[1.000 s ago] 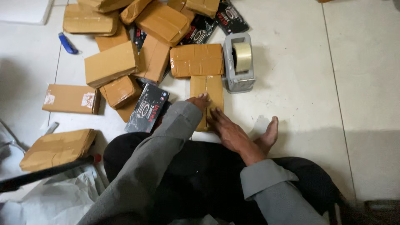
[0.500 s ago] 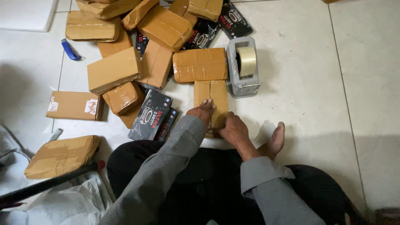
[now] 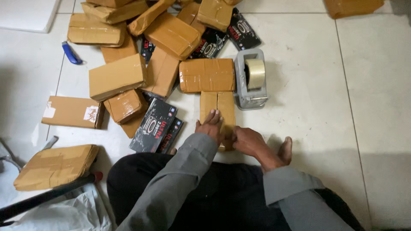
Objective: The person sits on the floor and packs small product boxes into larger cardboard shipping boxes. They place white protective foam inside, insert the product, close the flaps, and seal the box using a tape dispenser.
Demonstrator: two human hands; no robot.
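A: What is being shown of the surface and the room?

B: A floor of large pale tiles [image 3: 325,85] is being used as the work surface. A heap of brown taped parcels [image 3: 171,36] is being spread over its upper left, with black printed boxes [image 3: 154,126] lying among them. A grey tape dispenser [image 3: 251,77] with a roll of tan tape is being kept upright just right of the heap, and a blue utility knife [image 3: 70,53] is lying apart at the left. A bare foot [image 3: 284,149] is being rested on the tiles at the right.

A: What is being seen to differ from 0.5 s ago?

B: The view is being tilted slightly downward. The hands are being kept on the same parcel, and the heap is being left unmoved.

A: How are the hands being held?

B: The left hand [image 3: 210,126] is being laid flat, fingers together, on the near end of a narrow brown parcel [image 3: 218,105] lying lengthwise straight in front of the person, just below a wider parcel. The right hand [image 3: 248,141] is being cupped against the same parcel's near right edge, with the fingers curled loosely; nothing is being pinched or lifted.
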